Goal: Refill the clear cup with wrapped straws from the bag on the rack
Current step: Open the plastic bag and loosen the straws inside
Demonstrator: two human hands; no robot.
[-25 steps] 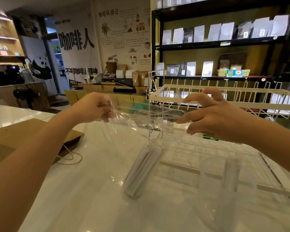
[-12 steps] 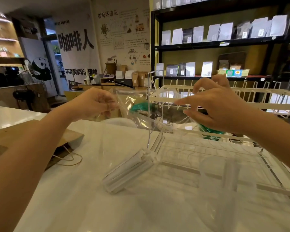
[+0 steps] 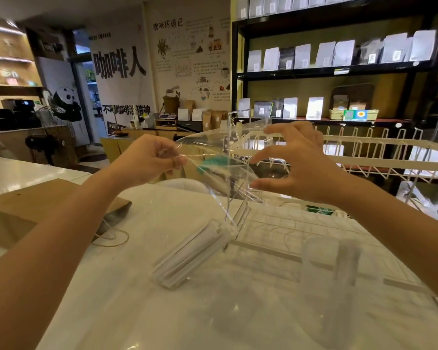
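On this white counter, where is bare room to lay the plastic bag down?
Bare counter lies in front of the straw bundle, between the brown paper bag and the clear cup. It is crowded at the right, where the rack stands, and behind, where both hands hold the plastic bag.

Both my forearms are bare all the way to the lower edge of the view, with no sleeve or cuff showing on either. My left hand (image 3: 149, 157) carries no ring, watch or band that I can see, and my right hand (image 3: 299, 162) is just as plain, its wrist unadorned too. My fingers (image 3: 268, 154) are ungloved, and the nails look short and unpainted, though blur hides finer detail.
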